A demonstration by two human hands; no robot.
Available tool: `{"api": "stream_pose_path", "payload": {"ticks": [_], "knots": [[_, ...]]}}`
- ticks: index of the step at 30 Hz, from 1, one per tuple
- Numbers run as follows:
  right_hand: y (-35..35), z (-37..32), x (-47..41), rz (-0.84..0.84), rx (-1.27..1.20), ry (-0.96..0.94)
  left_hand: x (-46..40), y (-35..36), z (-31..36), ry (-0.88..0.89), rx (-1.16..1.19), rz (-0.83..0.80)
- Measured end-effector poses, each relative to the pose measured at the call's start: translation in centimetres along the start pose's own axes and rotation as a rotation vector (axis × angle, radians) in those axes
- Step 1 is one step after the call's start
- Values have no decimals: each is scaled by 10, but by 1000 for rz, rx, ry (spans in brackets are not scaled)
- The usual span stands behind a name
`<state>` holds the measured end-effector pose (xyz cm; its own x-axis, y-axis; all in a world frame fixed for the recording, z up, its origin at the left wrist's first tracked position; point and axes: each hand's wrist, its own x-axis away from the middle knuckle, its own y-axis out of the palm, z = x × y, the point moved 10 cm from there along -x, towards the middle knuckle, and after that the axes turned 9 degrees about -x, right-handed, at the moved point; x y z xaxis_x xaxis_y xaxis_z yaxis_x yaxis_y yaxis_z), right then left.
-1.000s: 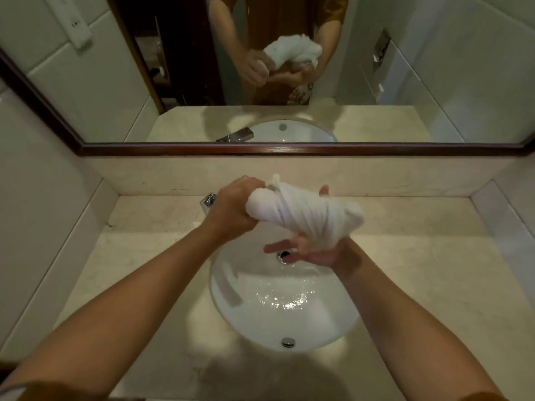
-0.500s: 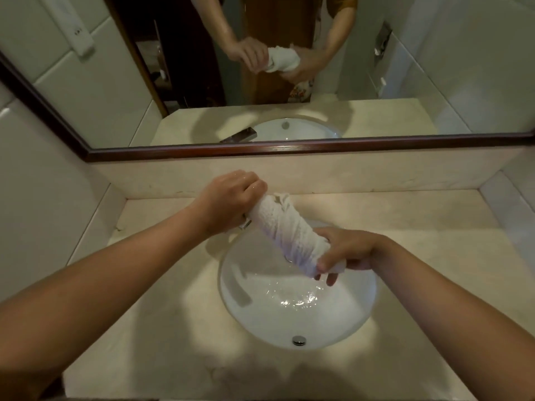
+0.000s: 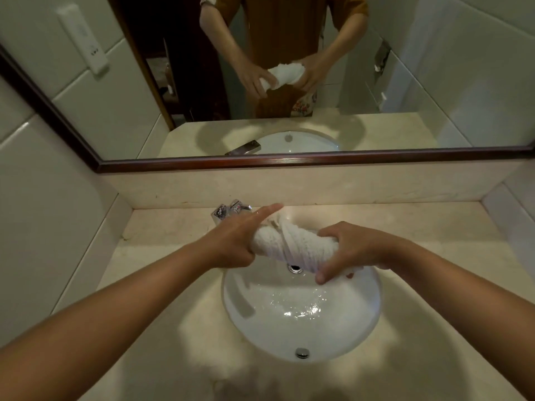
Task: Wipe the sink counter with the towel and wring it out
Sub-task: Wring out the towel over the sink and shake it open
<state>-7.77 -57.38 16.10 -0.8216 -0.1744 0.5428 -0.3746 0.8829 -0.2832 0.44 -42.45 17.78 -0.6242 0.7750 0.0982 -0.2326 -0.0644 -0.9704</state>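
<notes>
A white towel (image 3: pixel 292 246), twisted into a thick roll, hangs level over the back of the round white sink basin (image 3: pixel 356 322). My left hand (image 3: pixel 236 241) grips its left end, with the index finger pointing out straight toward the wall. My right hand (image 3: pixel 347 250) grips the right end, fingers curled over the top and thumb underneath. Water lies in the bottom of the basin. The beige stone counter (image 3: pixel 162 285) surrounds the sink.
A chrome faucet (image 3: pixel 228 211) stands at the back left of the basin, just behind my left hand. A dark-framed mirror (image 3: pixel 289 163) spans the wall above the backsplash and reflects the person and the towel. Tiled walls close in on both sides.
The towel has turned from a slant to nearly level. My right hand has risen and moved right along it, and my left index finger has straightened out. The camera view shifted down a little.
</notes>
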Motion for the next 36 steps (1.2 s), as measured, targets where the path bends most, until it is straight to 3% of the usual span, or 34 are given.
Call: {"api": "stream_pose_path", "payload": {"ticks": [4,10,15,18,22,29,33,36], "knots": [[-8,-18,-4,214,572,-85,4,10,-1,-41,45,-45],[-15,-29,-14,339,872,-127,1,15,-9,-236,130,-51],[-26,-64,-6,617,1078,-469,11,19,-8,-404,540,3],[-40,-92,0,734,1078,-589,15,25,-4,-486,893,86],[-44,-123,11,783,1080,-720,14,28,7,-468,1209,171],[-48,-148,30,941,947,-942,8,21,34,-361,1689,144],[-60,-127,28,1017,736,-917,0,10,22,-370,1572,141],[-69,-96,10,924,604,-726,-3,-4,6,-407,1234,130]]}}
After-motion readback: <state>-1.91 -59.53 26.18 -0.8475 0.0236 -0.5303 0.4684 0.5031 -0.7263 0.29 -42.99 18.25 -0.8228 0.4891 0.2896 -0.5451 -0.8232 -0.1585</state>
